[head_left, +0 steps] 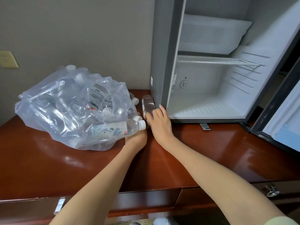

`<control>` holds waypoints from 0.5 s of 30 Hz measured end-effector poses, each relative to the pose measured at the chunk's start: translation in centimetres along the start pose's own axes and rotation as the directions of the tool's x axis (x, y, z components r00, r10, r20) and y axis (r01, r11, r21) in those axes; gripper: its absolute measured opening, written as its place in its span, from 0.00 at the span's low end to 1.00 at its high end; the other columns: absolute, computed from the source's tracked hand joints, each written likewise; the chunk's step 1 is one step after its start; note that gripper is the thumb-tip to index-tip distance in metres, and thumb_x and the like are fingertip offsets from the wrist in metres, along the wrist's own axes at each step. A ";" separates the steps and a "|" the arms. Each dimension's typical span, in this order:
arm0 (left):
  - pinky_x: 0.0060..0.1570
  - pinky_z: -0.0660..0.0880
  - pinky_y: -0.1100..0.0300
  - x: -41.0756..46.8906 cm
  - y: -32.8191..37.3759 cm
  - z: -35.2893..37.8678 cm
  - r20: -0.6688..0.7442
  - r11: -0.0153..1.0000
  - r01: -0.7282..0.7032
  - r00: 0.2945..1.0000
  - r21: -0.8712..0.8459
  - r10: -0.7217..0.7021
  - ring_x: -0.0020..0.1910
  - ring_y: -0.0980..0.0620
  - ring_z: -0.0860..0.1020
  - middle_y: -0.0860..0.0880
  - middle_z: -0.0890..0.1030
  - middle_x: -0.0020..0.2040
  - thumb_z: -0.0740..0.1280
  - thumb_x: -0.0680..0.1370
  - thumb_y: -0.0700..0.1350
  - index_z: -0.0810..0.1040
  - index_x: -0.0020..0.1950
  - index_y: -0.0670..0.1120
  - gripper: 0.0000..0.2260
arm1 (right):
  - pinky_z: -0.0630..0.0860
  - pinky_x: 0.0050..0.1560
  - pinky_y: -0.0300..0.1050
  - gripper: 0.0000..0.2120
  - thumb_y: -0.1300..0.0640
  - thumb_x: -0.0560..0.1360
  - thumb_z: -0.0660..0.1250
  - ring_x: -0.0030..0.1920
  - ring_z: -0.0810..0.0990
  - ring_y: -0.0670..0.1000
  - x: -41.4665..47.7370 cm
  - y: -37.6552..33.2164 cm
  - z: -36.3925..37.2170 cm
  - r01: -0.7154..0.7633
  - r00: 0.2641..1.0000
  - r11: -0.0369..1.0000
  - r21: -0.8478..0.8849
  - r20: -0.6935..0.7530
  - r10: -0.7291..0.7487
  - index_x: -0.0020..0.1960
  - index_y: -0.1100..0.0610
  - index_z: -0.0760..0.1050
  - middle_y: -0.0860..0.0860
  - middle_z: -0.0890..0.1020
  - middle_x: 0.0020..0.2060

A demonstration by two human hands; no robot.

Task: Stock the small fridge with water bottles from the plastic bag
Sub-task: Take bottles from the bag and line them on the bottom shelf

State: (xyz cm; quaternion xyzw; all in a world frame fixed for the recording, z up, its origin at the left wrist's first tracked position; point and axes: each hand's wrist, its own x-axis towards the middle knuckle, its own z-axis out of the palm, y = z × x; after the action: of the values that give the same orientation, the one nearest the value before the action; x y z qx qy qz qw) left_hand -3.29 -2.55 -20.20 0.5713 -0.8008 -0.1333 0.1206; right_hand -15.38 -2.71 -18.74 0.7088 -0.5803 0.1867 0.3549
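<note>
Head view: right hand (159, 124) clasped round lying water bottle (146, 103); left hand (137, 139) under labelled bottle (112, 129), grip hidden.

It looks like a hotel room: a small fridge (203, 98) stands on the glossy red-brown tabletop (48, 163) of a dresser (146, 198) with metal drawer handles (59, 206), against a plain beige wall (81, 30) with a wall plate (8, 59).

One small fridge (162, 46) has one wire shelf (214, 60) and one thermostat dial (184, 83). Left of the fridge is one plastic bag (56, 111) of water bottles, too jumbled to count. One loose bottle (146, 104) lies against the fridge. There are two hands, left hand (138, 138) and right hand (159, 122), two drawer handles (59, 206) (271, 191) and one wall plate (8, 60).
</note>
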 end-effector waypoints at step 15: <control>0.76 0.42 0.51 -0.1 0.3 1.3 -0.275 0.926 -0.231 0.950 -0.298 0.149 0.77 0.50 0.38 0.48 0.37 0.78 0.66 0.77 0.56 0.31 0.74 0.57 0.44 | 0.57 0.68 0.43 0.09 0.51 0.77 0.63 0.53 0.76 0.52 -7.5 3.5 -3.8 -0.097 0.974 0.837 0.538 -0.119 0.190 0.55 0.53 0.72 0.49 0.79 0.49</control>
State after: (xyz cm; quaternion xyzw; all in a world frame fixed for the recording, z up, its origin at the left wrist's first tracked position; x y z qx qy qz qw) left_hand -3.92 -2.27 -21.29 0.4746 -0.7982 -0.1792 0.3248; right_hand -20.08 4.93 -20.20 0.7149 -0.5262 0.4244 0.1786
